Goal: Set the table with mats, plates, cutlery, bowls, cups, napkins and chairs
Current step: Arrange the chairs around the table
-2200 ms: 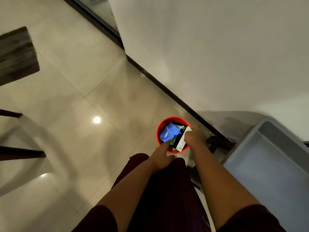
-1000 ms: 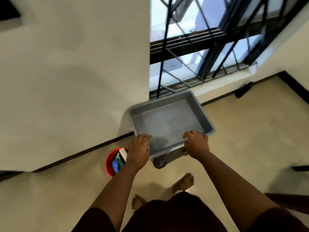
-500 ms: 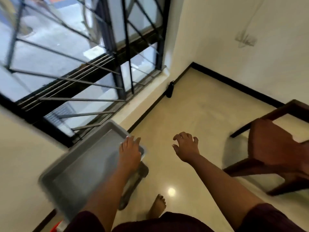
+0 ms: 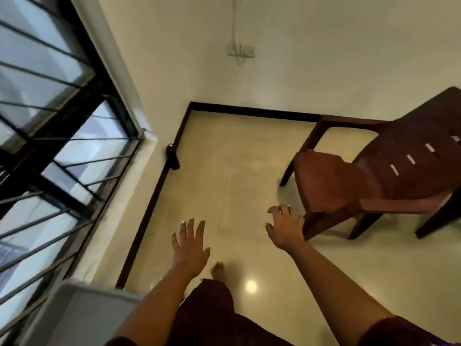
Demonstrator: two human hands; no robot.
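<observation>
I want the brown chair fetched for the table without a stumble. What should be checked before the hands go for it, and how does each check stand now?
1. Left hand free: ok, fingers spread, holding nothing.
2. Right hand free: ok, fingers loosely curled, holding nothing.
3. Brown plastic chair upright on its legs: ok.
4. Chair seat bare: ok, nothing lies on it.
5. Floor between hands and chair: ok; the black bottle lies off by the skirting.
6. Grey tub out of the way: ok, low on the left.
</observation>
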